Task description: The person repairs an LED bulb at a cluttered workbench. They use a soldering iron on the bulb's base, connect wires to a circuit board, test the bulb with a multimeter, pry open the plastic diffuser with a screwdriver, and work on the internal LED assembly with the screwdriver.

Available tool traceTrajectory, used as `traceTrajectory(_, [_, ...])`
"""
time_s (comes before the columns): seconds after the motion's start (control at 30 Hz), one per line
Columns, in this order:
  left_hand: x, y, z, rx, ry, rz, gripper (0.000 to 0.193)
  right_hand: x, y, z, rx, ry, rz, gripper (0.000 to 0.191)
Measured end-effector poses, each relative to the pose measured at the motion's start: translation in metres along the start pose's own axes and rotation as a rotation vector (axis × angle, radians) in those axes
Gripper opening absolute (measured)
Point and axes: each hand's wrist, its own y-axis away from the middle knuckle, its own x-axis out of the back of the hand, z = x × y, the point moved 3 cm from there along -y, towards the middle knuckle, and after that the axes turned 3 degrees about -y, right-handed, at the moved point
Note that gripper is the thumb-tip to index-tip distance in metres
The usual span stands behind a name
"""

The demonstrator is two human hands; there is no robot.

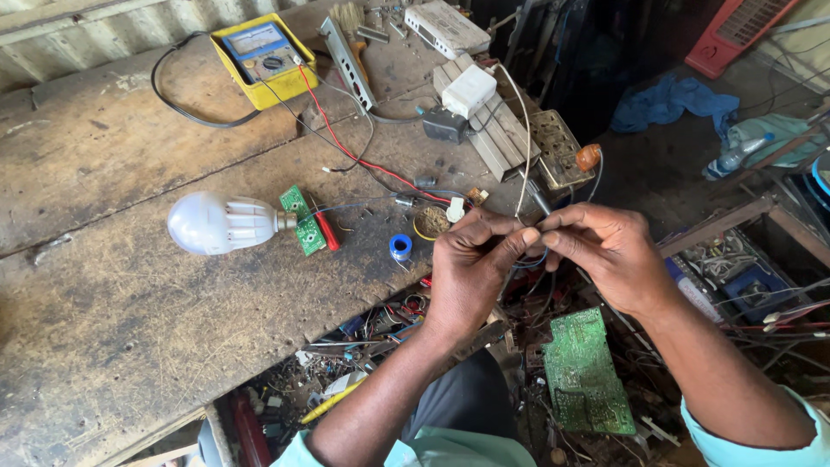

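Observation:
My left hand (pixel 471 268) and my right hand (pixel 605 251) meet at their fingertips just off the workbench's front edge. Both pinch a thin grey wire (pixel 522 173) that runs up from between my fingers toward the white adapter (pixel 468 90). On the wooden bench (pixel 130 285) to the left lies a white LED bulb (pixel 220 222), its base against a small green circuit board (pixel 303 220). A red-handled tool (pixel 327 232) and a blue solder spool (pixel 400 247) lie beside them.
A yellow multimeter (pixel 259 59) with red and black leads sits at the back. A white power strip (pixel 493 130) and a socket plate (pixel 558 147) lie near the bench's right end. Below my hands are a large green circuit board (pixel 588 372) and tangled wires and scrap.

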Motion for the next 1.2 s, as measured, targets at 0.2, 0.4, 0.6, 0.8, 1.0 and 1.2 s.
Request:
traceTrajectory(0.2, [0.001,-0.002,-0.001,0.044,0.014,0.011,0.010,-0.004,-0.001,-0.008,0.004,-0.072,-0.042,0.011])
traceTrajectory(0.4, [0.004,-0.004,-0.003,-0.007,0.056,0.011,0.011,0.000,0.002,-0.006,0.020,-0.184,-0.038,0.011])
traceTrajectory(0.6, [0.002,-0.005,-0.013,0.060,0.135,0.030,0.012,0.005,0.007,-0.002,0.108,-0.001,-0.005,0.010])
traceTrajectory(0.8, [-0.003,-0.003,-0.021,0.208,0.212,0.060,0.011,0.000,0.010,0.002,0.161,0.075,0.037,0.018])
traceTrajectory(1.0, [-0.002,-0.004,-0.024,0.284,0.215,0.072,0.011,-0.006,0.010,0.001,0.150,0.034,0.136,0.017])
traceTrajectory(1.2, [-0.001,-0.002,-0.023,0.207,0.144,0.079,0.011,-0.004,0.006,-0.024,0.229,0.270,0.138,0.013])
